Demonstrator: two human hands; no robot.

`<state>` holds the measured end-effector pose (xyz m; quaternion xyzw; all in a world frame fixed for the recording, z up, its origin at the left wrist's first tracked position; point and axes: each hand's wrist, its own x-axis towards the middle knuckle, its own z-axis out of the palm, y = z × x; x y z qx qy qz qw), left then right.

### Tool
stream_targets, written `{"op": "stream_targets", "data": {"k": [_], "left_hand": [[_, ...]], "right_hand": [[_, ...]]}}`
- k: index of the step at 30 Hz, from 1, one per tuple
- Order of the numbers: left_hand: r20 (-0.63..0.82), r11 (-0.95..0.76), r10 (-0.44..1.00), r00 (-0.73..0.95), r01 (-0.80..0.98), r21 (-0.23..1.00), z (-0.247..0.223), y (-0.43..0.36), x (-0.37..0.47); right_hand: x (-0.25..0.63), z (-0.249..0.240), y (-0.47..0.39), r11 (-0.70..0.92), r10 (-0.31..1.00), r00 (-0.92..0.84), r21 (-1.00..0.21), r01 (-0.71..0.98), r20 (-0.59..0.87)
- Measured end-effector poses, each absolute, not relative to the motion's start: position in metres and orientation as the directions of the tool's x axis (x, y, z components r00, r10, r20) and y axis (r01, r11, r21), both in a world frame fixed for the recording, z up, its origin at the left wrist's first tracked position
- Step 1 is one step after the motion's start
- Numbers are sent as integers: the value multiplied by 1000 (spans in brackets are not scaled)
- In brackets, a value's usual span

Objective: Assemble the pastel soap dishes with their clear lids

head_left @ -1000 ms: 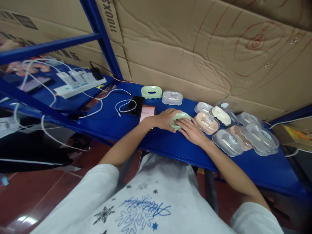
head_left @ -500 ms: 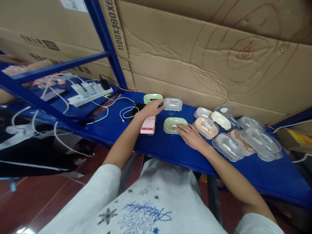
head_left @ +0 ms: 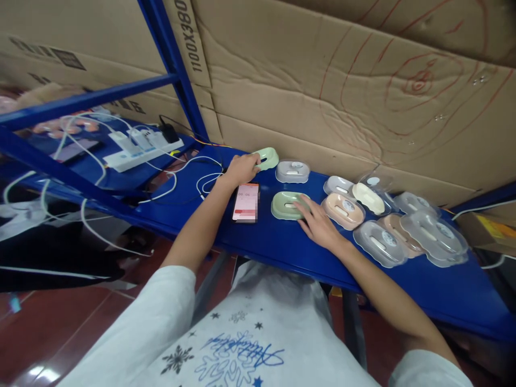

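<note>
- At the blue bench (head_left: pixel 250 236), a person in a white snowflake-print T-shirt (head_left: pixel 234 333) works with both arms stretched forward.
- The left hand (head_left: pixel 242 167) is at the back of the bench, its grip closed on the left end of a pale green soap dish (head_left: pixel 271 157) with an oval slot showing; whether the dish touches the bench, I can't tell.
- The right hand (head_left: pixel 318 224) reaches to a second pale green soap box (head_left: pixel 288 206), lying flat nearer the front edge; its grip is loose, fingers spread and touching the box's right end.
- Between the left forearm and that box lies a phone (head_left: pixel 246 201) with a lit pink-and-white screen, part of it blurred out.
- Behind the second box, just right of the held dish, sits a grey soap box (head_left: pixel 293 172) under a clear cover.
- Just right of the right hand is a peach soap box (head_left: pixel 343 211), with an uncovered cream dish (head_left: pixel 368 198) close behind it.
- Farther right, more covered boxes crowd together, a grey one (head_left: pixel 381 243) in front and a clear-topped stack (head_left: pixel 433 236) beyond.
- Over to the left, past the blue post (head_left: pixel 189 102), a white power strip (head_left: pixel 143 153) carries several plugs and trailing cables.
- Creased cardboard (head_left: pixel 262 97) backs the whole bench.
</note>
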<state>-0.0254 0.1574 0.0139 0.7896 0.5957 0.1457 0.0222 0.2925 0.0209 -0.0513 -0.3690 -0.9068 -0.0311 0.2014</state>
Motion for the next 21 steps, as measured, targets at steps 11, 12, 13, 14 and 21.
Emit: {"op": "stream_targets", "data": {"k": [11,12,13,14,21], "left_hand": [[239,-768,633,737,559,312,24,90,37],[232,-779,618,751,545,311,23,88,39],[228,-788,604,764,527,318,22,87,40],[224,-794,591,775,510,332,21,87,41],[226,-784,611,759,541,305,12,95,40]], "right_hand": [[300,-43,23,644,679,-496,-113,757,541],[300,-42,24,644,688,-499,-125,755,527],[300,-42,24,646,693,-504,-133,751,516],[300,-42,23,649,695,-511,-136,748,506],[299,-30,23,617,720,-514,-91,781,467]]}}
